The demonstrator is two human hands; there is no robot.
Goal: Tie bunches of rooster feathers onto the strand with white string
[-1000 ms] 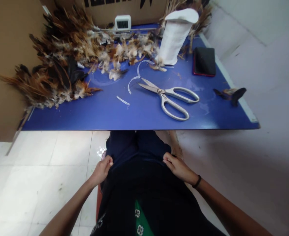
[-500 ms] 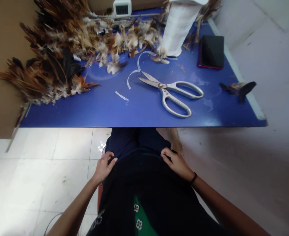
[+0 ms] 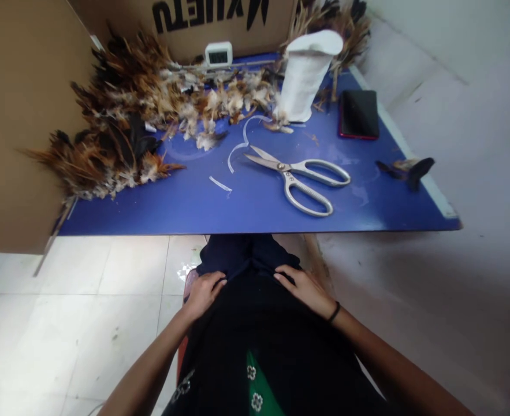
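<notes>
My left hand (image 3: 205, 293) rests on the left side of my lap, fingers lying on the dark trousers (image 3: 241, 251) and the shirt's hem. On the other side, my right hand (image 3: 305, 288) lies flat with its fingers stretched over the cloth. Neither one holds anything. Beyond them, on the blue table (image 3: 185, 214), lies a pair of metal scissors (image 3: 282, 167) with parted blades pointing left. A short white strip (image 3: 220, 184) and a longer curled white ribbon (image 3: 245, 136) lie by the blades. Bundles of brown and black feathers (image 3: 107, 159) cover the table's left and back.
A tall white wrapped object (image 3: 304, 84) stands at the back right, near a dark phone (image 3: 358, 114). Loose dark feathers (image 3: 419, 170) lie by the right edge. Behind are a small digital clock (image 3: 219, 56) and a cardboard panel (image 3: 233, 37); another cardboard panel (image 3: 21, 133) flanks the left.
The view has tilted up, showing more of the back cardboard. The fingers of my right hand are straighter, and my left hand lies flatter on my lap. The table items stay put.
</notes>
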